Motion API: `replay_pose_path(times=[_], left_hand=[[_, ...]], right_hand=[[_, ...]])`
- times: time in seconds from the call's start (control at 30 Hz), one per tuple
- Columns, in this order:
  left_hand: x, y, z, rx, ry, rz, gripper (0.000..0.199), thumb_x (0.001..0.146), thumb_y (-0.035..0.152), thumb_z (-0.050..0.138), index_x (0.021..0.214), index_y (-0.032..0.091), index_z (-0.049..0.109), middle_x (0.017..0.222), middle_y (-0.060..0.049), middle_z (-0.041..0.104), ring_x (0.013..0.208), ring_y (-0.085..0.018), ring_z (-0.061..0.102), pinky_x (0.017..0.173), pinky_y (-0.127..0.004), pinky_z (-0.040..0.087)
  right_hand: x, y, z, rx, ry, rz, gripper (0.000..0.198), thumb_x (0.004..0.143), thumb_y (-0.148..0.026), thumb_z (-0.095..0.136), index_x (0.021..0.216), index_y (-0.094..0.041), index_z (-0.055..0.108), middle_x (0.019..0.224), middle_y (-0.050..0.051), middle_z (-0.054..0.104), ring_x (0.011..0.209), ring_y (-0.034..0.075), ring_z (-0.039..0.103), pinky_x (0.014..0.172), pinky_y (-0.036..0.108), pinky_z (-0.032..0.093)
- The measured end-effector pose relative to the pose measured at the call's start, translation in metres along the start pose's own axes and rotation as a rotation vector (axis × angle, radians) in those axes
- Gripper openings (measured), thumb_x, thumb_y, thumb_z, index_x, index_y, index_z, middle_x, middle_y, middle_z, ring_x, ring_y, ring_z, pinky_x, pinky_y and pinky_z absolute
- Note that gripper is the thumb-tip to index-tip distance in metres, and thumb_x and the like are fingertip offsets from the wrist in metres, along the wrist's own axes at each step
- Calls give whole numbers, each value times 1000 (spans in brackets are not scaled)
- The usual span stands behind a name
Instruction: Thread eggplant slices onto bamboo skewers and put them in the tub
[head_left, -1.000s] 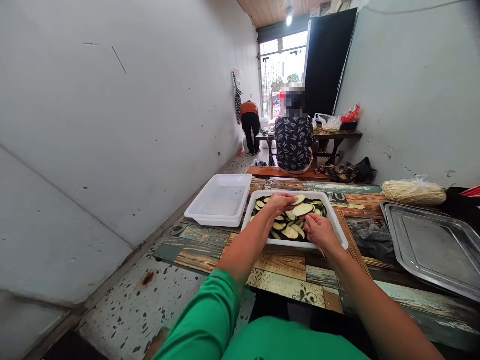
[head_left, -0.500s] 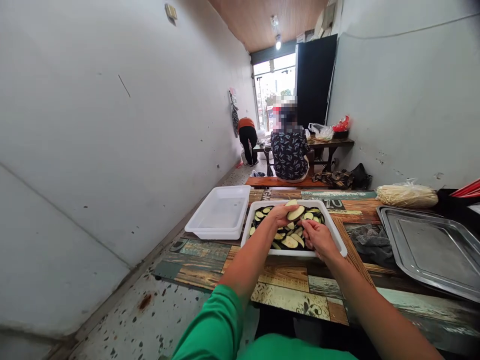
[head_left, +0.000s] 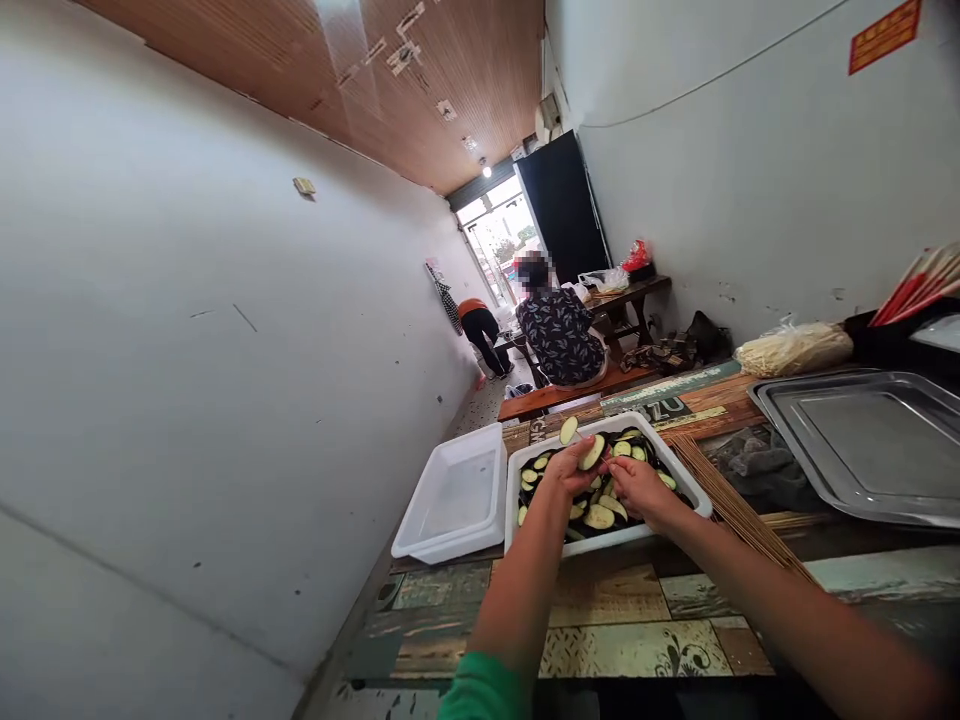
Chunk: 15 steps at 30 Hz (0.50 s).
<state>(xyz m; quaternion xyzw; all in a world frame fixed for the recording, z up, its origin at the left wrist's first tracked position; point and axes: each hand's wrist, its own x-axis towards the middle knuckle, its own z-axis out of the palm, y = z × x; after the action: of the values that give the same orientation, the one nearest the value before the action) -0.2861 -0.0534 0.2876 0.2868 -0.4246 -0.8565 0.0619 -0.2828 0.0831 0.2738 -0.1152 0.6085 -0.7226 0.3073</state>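
Observation:
My left hand (head_left: pixel 568 468) is closed around an eggplant slice (head_left: pixel 592 453), pale with a dark skin edge. Another eggplant slice (head_left: pixel 569 430) stands out beyond the fingers, apparently on the same thin skewer. Close beside it, my right hand (head_left: pixel 632 485) pinches the skewer's near end, of which only a short bit shows by the fingertips. Both hands are above a white tray (head_left: pixel 592 543) filled with cut eggplant slices (head_left: pixel 599 517). To the right of that tray lies a spread bundle of bamboo skewers (head_left: pixel 739 505).
An empty-looking white tray (head_left: pixel 457 500) stands left. On the right are a dark crumpled cloth (head_left: pixel 750 455), a metal tray (head_left: pixel 862 440) and a bagged skewer bundle (head_left: pixel 795 348). Beyond the patterned table (head_left: pixel 615 640), one person (head_left: pixel 559 335) sits on a bench; another (head_left: pixel 478 325) bends over.
My view has tilted and risen, showing more ceiling. The far eggplant slice now stands farther from the one in my left hand. Both hands remain over the filled tray.

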Motion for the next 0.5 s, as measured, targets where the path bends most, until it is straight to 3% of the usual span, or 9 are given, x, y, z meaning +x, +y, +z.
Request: replay_pose_path(times=[0.1,0.2,0.33,0.5], left_hand=[[-2,4,1,0,-41,-23,19,83,27,72,83,12,61,77,-7,66,72,-18,69,68,-31,59],[-2,12,-3,-154,24,91,29,84,41,69,83,14,61,81,-8,67,81,-20,70,78,-35,58],[1,17,-10,-274,24,285,8,87,18,65,82,15,60,81,-5,68,77,-15,70,85,-34,57],[1,11,-8,-175,28,207,9,84,9,65,80,14,58,76,-5,68,74,-15,69,78,-30,58]], right_hand=[[-1,-2,1,10,17,-11,19,93,-25,35,85,-20,51,39,-12,28,29,5,15,34,18,8],[0,-1,-1,17,-16,-4,19,92,-25,37,82,-19,52,39,-13,26,29,5,14,34,18,8],[2,2,-4,10,-85,8,15,87,-29,46,79,-19,53,38,-13,26,28,4,13,33,18,7],[3,4,-5,28,-59,-31,17,83,-35,54,77,-19,54,39,-13,28,28,3,16,33,16,7]])
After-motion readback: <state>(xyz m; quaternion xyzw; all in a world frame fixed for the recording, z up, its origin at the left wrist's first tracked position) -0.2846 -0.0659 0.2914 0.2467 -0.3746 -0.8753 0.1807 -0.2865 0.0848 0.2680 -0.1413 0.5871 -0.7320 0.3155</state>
